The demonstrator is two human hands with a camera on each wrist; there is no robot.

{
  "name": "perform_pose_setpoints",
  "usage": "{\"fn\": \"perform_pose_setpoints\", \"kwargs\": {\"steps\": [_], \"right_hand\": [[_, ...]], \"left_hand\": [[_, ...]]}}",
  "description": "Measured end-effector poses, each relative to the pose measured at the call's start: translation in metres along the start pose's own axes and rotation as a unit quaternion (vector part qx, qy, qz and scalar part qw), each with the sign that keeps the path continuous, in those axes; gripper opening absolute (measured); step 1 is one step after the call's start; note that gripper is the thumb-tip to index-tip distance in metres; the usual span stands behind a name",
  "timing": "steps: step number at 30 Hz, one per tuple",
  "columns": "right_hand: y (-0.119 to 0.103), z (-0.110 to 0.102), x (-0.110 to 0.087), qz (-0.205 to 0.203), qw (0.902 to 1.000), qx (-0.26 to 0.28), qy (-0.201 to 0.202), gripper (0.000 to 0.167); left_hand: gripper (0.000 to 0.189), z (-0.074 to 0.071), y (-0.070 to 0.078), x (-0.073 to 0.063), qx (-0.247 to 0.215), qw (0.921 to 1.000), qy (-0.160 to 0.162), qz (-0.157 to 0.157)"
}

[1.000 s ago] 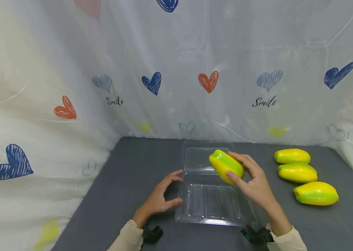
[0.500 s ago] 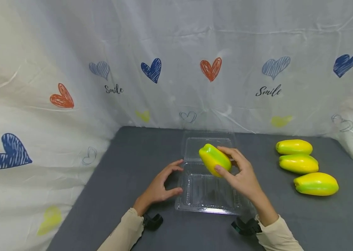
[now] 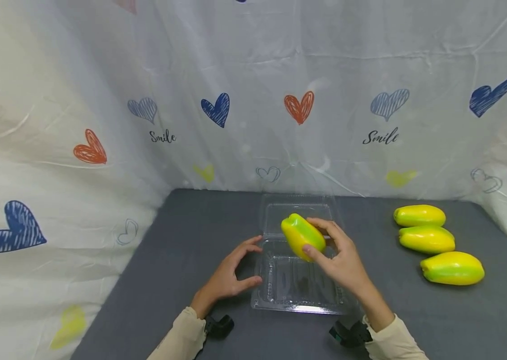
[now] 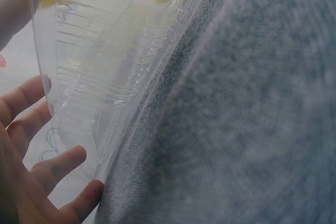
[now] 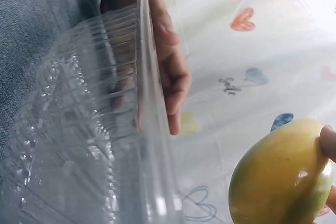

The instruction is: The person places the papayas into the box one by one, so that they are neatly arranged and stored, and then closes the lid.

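My right hand (image 3: pixel 344 262) holds a yellow-green papaya (image 3: pixel 302 237) between thumb and fingers, tilted, above a clear plastic clamshell box (image 3: pixel 298 306). In the right wrist view the papaya (image 5: pixel 281 174) is beside and apart from the box wall. My left hand (image 3: pixel 228 275) stands at the left side of the box, fingers spread and slightly bent, thumb apart. Seen from the left wrist, the fingertips (image 4: pixel 42 85) are right at the box's rim. The box's lid (image 3: pixel 298 212) lies folded back behind the base.
Three more yellow-green papayas (image 3: pixel 426 239) lie in a column on the right of the dark grey table (image 3: pixel 181 240). A white curtain (image 3: pixel 253 70) printed with hearts hangs behind the table and along its left side.
My right hand has carried the papaya leftward over the box, tilting it slightly more upright. The left hand has stayed at the box's left side. The head view has shifted a little.
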State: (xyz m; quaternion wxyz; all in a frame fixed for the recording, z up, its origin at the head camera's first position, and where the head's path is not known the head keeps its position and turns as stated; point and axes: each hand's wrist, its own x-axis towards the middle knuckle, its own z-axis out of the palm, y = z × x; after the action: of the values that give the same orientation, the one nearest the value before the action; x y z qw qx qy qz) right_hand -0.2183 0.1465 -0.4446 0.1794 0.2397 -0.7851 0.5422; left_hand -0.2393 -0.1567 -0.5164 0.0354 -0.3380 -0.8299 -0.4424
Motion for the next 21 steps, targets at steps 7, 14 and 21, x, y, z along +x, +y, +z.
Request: {"fn": "perform_pose_setpoints", "kwargs": {"steps": [7,14,21], "right_hand": [[-0.0005,0.0029,-0.0020,0.003,0.9999,-0.014,0.001,0.058],[-0.0004,0.0060,-0.0035,0.009,0.9999,-0.011,0.002,0.058],[-0.0010,0.0063,-0.0030,0.011,0.9998,-0.013,0.004,0.058]], "left_hand": [[0.059,0.0008,0.0002,-0.0006,0.010,0.9998,0.009,0.015],[0.060,0.0013,0.0019,-0.0027,0.007,0.9999,0.008,0.007],[0.060,0.0004,0.0036,-0.0007,0.009,0.9999,0.006,0.003]]}}
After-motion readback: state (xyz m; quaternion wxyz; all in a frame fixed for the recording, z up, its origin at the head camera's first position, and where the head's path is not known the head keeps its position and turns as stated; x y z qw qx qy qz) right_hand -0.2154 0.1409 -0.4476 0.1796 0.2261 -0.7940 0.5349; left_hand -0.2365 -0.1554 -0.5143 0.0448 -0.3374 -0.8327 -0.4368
